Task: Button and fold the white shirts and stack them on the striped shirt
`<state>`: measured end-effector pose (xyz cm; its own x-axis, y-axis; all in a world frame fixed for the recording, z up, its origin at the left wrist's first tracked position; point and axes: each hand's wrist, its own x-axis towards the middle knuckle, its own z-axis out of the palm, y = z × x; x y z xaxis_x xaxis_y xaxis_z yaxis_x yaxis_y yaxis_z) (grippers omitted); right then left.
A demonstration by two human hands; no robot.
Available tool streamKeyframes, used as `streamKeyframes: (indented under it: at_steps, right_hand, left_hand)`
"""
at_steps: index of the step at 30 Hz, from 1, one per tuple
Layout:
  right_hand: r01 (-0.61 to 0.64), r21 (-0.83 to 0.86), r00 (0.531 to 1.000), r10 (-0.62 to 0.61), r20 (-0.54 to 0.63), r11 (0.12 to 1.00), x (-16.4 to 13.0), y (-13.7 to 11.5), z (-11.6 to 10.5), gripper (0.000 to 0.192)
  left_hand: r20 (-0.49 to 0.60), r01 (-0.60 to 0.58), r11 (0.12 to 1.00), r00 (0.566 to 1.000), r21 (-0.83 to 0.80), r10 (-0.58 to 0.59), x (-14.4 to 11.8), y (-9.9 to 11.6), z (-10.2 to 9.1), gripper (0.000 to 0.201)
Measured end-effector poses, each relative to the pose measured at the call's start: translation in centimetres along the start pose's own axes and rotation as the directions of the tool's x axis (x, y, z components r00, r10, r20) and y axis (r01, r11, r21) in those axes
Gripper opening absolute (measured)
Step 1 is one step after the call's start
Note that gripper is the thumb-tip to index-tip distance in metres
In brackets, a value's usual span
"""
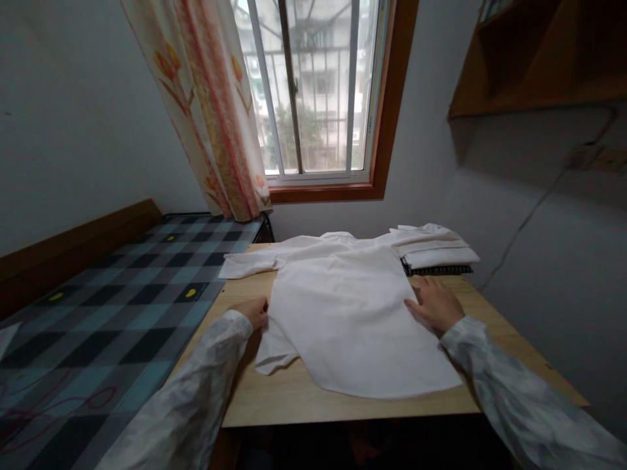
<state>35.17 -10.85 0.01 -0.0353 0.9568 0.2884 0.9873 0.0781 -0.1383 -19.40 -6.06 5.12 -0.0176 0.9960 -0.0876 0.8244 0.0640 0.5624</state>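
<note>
A white long-sleeved shirt point(350, 313) lies spread on the wooden table point(274, 408), back side up, its collar toward the window. Its left sleeve stretches out past the table's left edge, and a front panel pokes out under the lower left side. At the left side seam, my left hand point(252, 312) has its fingers curled in and closed on the fabric's edge. My right hand point(437, 305) rests at the opposite side edge with fingers stretched and thumb apart, the thumb touching the cloth. The right sleeve lies over a folded white stack.
Folded white cloth point(441, 256) sits on a black spiral-bound item point(441, 269) at the table's back right. A bed with a checked cover point(147, 294) adjoins on the left. Behind are a curtain point(215, 111) and a window point(318, 98); a wall shelf point(533, 59) hangs upper right.
</note>
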Motion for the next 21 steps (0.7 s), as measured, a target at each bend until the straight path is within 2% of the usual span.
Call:
streamKeyframes:
  at_steps: [2,3,4,6,7,8,11,13,17,21]
  right_hand:
    - [0.131,0.011,0.989,-0.130,-0.064,0.991,1.3,-0.7,0.0,0.063]
    - [0.192,0.036,0.979,-0.189,-0.078,0.981,2.2,-1.2,0.2,0.063]
    - [0.248,0.068,0.967,-0.242,-0.079,0.966,3.1,-1.9,0.6,0.063]
    - [0.321,0.125,0.947,-0.318,-0.043,0.939,5.0,-3.4,1.8,0.065]
    - [0.330,0.143,0.943,-0.332,-0.008,0.933,5.9,-4.1,2.6,0.067]
    - [0.322,0.148,0.943,-0.330,0.034,0.935,6.8,-4.9,3.5,0.070]
    - [0.224,0.120,0.951,-0.244,0.190,0.967,9.0,-6.3,6.3,0.082]
    - [0.164,0.101,0.949,-0.185,0.255,0.981,10.2,-6.6,7.9,0.087]
    - [0.152,0.101,0.951,-0.173,0.257,0.983,13.0,-5.9,10.0,0.090]
    - [0.180,0.100,0.950,-0.199,0.242,0.979,16.1,-5.2,11.0,0.092]
  left_hand:
    - [-0.124,-0.023,0.969,0.991,0.245,0.055,0.4,1.6,-0.4,0.010]
    - [-0.169,-0.077,0.926,0.974,0.370,0.149,0.8,2.7,-0.2,0.015]
    - [-0.168,-0.167,0.872,0.948,0.460,0.271,1.3,3.9,0.2,0.024]
    - [-0.050,-0.365,0.793,0.895,0.487,0.443,2.6,6.3,1.9,0.040]
    - [0.043,-0.416,0.783,0.892,0.463,0.449,3.4,7.3,3.1,0.048]
    - [0.139,-0.425,0.787,0.902,0.447,0.408,4.3,8.1,4.3,0.055]
    - [0.264,-0.400,0.796,0.914,0.455,0.308,7.3,8.9,7.3,0.076]
    - [0.305,-0.368,0.801,0.921,0.472,0.243,9.2,8.5,8.3,0.089]
    - [0.296,-0.341,0.803,0.931,0.489,0.214,12.5,7.5,8.9,0.098]
    - [0.182,-0.331,0.814,0.944,0.478,0.277,14.9,7.0,9.6,0.094]
